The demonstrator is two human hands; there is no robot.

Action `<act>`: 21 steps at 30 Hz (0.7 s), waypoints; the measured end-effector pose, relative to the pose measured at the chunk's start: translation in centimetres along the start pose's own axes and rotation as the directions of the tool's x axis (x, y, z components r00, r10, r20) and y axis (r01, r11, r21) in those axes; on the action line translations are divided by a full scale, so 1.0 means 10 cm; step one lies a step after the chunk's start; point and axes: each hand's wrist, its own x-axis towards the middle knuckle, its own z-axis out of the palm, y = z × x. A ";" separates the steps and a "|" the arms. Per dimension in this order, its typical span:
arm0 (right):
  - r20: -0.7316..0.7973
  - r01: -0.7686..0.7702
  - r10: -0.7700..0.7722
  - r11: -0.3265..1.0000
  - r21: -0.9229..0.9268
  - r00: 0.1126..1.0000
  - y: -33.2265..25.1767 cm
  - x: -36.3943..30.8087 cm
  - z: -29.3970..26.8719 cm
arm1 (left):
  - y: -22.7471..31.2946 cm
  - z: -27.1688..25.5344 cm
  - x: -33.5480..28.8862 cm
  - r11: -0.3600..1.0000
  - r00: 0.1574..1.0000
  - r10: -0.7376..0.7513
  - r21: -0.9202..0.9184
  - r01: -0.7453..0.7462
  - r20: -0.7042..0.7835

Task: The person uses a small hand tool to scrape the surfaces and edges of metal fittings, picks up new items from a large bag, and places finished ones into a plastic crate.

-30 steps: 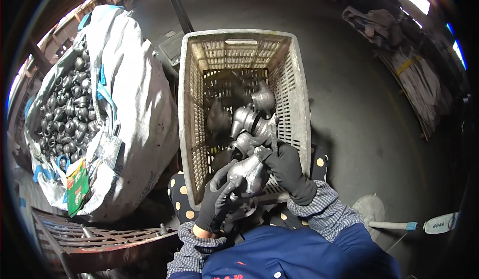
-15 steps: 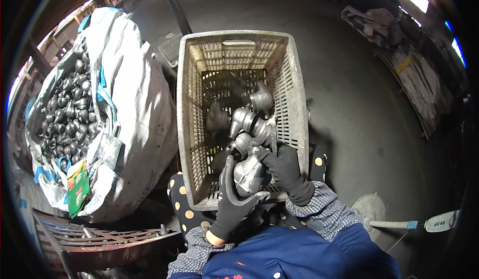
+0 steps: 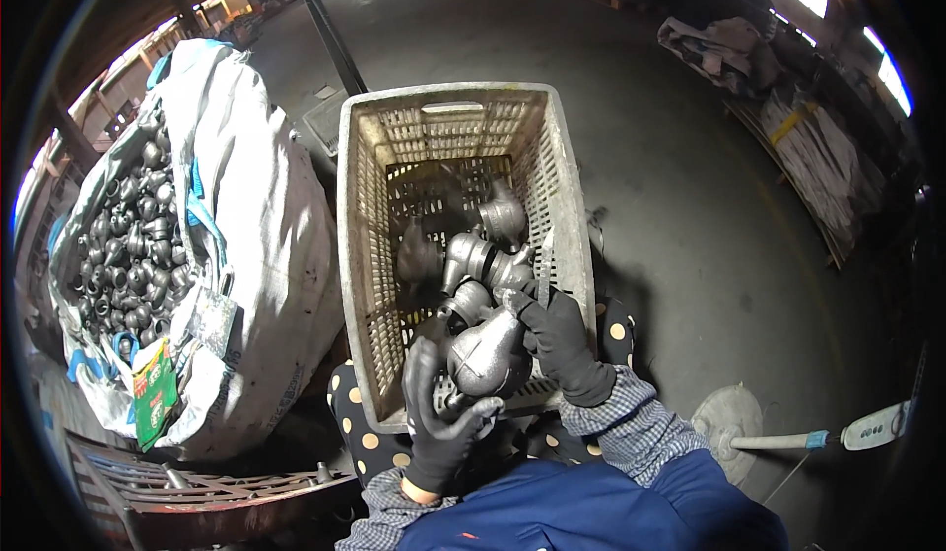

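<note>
Over the near end of a plastic crate [image 3: 355, 255], a round-bellied grey metal pipe fitting [image 3: 483, 359] is tilted with its narrow neck toward my right hand. My gloved right hand [image 3: 567, 344] is closed around a slim flat metal blade [image 3: 546, 267] that points up and away; whether it is a file or a knife I cannot tell. Its thumb and fingertips also meet the fitting's neck. At the fitting's left, my gloved left hand [image 3: 439, 428] has its thumb and fingers spread, palm toward the belly. Further in lie an elbow-shaped fitting [image 3: 471, 253] and another rounded fitting [image 3: 503, 214].
A big white woven sack [image 3: 276, 245] stands left of the crate, filled with small dark metal fittings [image 3: 133, 245]. Below it is a rusty slatted rack [image 3: 217, 487]. A round-based stand with a pale pole [image 3: 778, 443] is at the right. Stacked sheets [image 3: 818, 157] lie farther off.
My left hand has loosened from around the fitting and spread its fingers. The fitting has turned a little, showing more of its smooth belly. The whole view has shifted slightly.
</note>
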 end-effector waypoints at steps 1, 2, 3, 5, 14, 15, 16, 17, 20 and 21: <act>0.004 -0.015 0.015 1.000 0.006 1.000 0.01 -0.01 0.00 | -0.05 -0.01 -0.01 0.998 0.997 -0.061 0.030 0.059 0.056; 0.001 -0.051 0.051 0.997 -0.056 0.999 -0.02 -0.03 0.03 | -0.02 0.00 0.04 0.948 0.958 -0.237 -0.176 0.264 0.160; -0.004 -0.087 0.087 0.989 -0.119 0.996 -0.05 -0.05 0.06 | -0.04 0.03 0.04 0.981 0.979 -0.150 -0.104 0.165 0.137; 0.053 -0.023 0.042 0.947 -0.320 0.998 -0.16 -0.11 0.11 | -0.14 0.10 -0.02 0.951 0.976 -0.165 -0.239 0.196 0.144; 0.261 0.176 -0.084 0.920 -0.351 0.962 -0.18 -0.17 0.12 | -0.07 -0.05 -0.01 0.738 0.898 -0.388 -0.515 0.436 0.205; 0.256 0.189 -0.108 0.929 -0.317 0.961 -0.16 -0.13 0.11 | -0.02 -0.09 0.03 0.605 0.855 -0.444 -0.615 0.506 0.267; 0.254 0.175 -0.095 0.933 -0.315 0.963 -0.17 -0.11 0.12 | -0.08 -0.08 0.00 0.417 0.822 -0.479 -0.745 0.521 0.307; 0.252 0.151 -0.069 0.935 -0.320 0.965 -0.16 -0.08 0.14 | -0.11 -0.11 0.00 0.403 0.811 -0.488 -0.741 0.537 0.322; 0.277 0.144 -0.036 0.914 -0.380 0.960 -0.21 -0.06 0.26 | -0.03 -0.24 0.12 0.314 0.756 -0.526 -0.738 0.597 0.388; 0.253 0.158 -0.050 0.891 -0.425 0.966 -0.16 0.00 0.25 | -0.15 -0.26 0.12 0.329 0.778 -0.506 -0.751 0.573 0.372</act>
